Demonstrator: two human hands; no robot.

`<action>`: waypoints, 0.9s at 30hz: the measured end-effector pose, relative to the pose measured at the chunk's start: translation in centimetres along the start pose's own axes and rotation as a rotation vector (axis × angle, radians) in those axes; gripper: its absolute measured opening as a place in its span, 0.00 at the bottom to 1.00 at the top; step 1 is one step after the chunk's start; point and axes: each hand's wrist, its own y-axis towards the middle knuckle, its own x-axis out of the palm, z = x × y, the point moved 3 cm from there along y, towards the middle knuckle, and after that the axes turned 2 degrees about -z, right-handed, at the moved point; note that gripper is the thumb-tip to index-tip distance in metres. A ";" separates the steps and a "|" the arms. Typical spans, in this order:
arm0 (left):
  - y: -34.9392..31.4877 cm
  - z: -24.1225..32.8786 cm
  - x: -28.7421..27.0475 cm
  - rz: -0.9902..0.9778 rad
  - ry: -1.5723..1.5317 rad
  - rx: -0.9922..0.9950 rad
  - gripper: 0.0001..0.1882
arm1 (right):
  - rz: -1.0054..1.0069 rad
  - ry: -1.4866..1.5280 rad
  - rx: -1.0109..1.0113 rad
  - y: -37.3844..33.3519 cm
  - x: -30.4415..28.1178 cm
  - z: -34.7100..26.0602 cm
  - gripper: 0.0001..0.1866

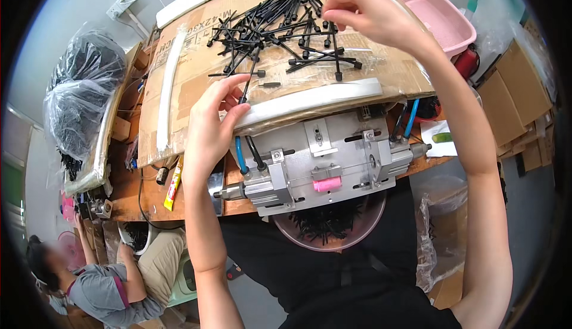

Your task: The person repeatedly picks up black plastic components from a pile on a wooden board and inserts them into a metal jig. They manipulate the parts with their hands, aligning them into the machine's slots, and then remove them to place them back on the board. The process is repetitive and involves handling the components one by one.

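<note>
Many thin black plastic sticks with knobbed ends lie in a loose pile on a flattened cardboard sheet. My left hand is at the pile's near left, thumb and fingers closing about the knobbed end of one black stick. At the pile's right side my right hand is pinched, palm down. From its fingertips a black stick runs toward me over the cardboard. Nearer me stands a metal clamping fixture with a pink piece at its middle; neither hand touches it.
White foam strips edge the cardboard. Below the fixture, a clear bowl holds more black sticks. A pink basket stands far right, a yellow tube lies left. At lower left another person sits working.
</note>
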 end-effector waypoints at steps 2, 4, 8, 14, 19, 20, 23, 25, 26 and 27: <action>-0.3 -0.7 0.0 0.014 0.004 -0.013 0.29 | 0.033 -0.087 0.005 0.2 1.8 -0.4 0.09; -0.5 -0.7 0.0 0.044 -0.015 0.000 0.31 | 0.223 -0.220 -0.159 -0.4 2.3 0.0 0.09; -0.9 -1.6 0.0 0.099 -0.044 0.013 0.32 | 0.066 -0.421 -0.366 -3.0 3.3 -2.4 0.08; -4.3 2.1 1.6 0.316 0.269 0.137 0.38 | -0.218 -0.536 -0.521 -2.1 5.3 -2.9 0.03; -8.9 5.2 4.7 0.222 0.196 0.052 0.40 | -0.205 -0.459 -0.593 -1.1 6.8 -4.7 0.05; -9.6 5.3 4.8 0.253 0.065 0.002 0.40 | -0.224 -0.416 -0.585 -0.3 7.4 -5.4 0.05; -10.8 5.4 6.0 0.298 0.016 0.004 0.41 | -0.277 -0.357 -0.538 1.7 8.4 -5.9 0.04; -11.7 6.1 6.8 0.234 0.336 0.107 0.40 | -0.289 -0.317 -0.416 1.9 7.5 -6.4 0.07; -12.5 6.5 7.7 0.194 0.360 0.113 0.40 | -0.165 -0.148 -0.396 1.8 7.1 -5.6 0.08; -13.3 7.2 8.4 0.158 0.388 0.122 0.40 | -0.034 0.018 -0.378 1.7 6.2 -4.8 0.10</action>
